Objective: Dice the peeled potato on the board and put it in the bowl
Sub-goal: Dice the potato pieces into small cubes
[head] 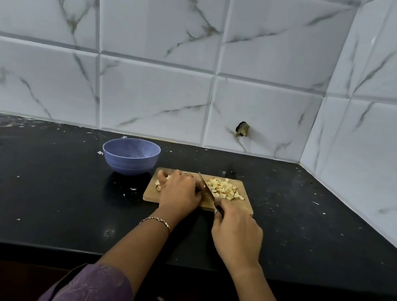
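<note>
A small wooden cutting board (243, 205) lies on the black counter. A pile of diced potato (224, 188) sits on its right half. My left hand (179, 190) holds down the remaining potato strips (159, 183) on the board's left half; most of them are hidden under my fingers. My right hand (237, 237) grips the handle of a knife (205, 188), whose blade slants across the board between my left hand and the diced pile. A blue bowl (130, 156) stands just left of and behind the board; it looks empty.
The black counter (42, 190) is strewn with small white scraps. White marble-tiled walls (153, 65) close the back and the right side, meeting in a corner at the far right. The counter's front edge runs below my forearms.
</note>
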{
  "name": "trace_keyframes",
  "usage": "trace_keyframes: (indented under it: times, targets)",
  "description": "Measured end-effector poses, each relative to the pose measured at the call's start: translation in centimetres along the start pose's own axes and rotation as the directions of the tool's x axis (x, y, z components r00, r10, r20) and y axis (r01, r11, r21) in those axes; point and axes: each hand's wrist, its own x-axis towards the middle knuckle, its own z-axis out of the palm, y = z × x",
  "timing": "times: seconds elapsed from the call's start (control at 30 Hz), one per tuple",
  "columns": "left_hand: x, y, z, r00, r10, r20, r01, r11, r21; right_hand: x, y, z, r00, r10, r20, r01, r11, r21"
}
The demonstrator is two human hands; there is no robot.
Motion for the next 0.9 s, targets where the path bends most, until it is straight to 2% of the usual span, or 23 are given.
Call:
trace_keyframes:
  times: [0.13,0.23,0.33,0.4,0.53,0.73,0.9]
  targets:
    - [0.5,0.8,0.5,0.994,0.05,0.097,-0.051,0.999,0.0,1.0,0.8,-0.3,0.973,0.199,0.118,-0.225,0.932,0.284]
    - [0.2,0.9,0.8,1.0,0.015,0.027,-0.013,0.996,-0.087,1.6,1.7,0.3,0.936,0.301,0.181,-0.351,0.829,0.436]
    - [0.1,0.9,0.5,0.997,-0.051,-0.061,0.041,0.986,-0.161,1.7,2.0,0.7,0.923,0.337,0.186,-0.383,0.759,0.527]
    - [0.0,1.2,0.4,0.997,-0.042,-0.063,0.031,0.985,-0.167,1.6,2.0,0.5,0.924,0.342,0.17,-0.375,0.728,0.574]
    - [-0.3,1.6,0.3,0.997,-0.01,-0.076,-0.003,0.984,-0.176,1.5,2.1,0.3,0.929,0.334,0.156,-0.36,0.726,0.587]
    - [-0.5,1.5,0.2,0.989,0.081,-0.127,-0.088,0.995,-0.052,1.5,2.4,0.4,0.937,0.315,0.153,-0.346,0.761,0.549]
    - [-0.3,1.6,0.5,0.988,0.138,-0.069,-0.138,0.99,0.002,1.5,2.5,0.6,0.945,0.302,0.127,-0.324,0.801,0.503]
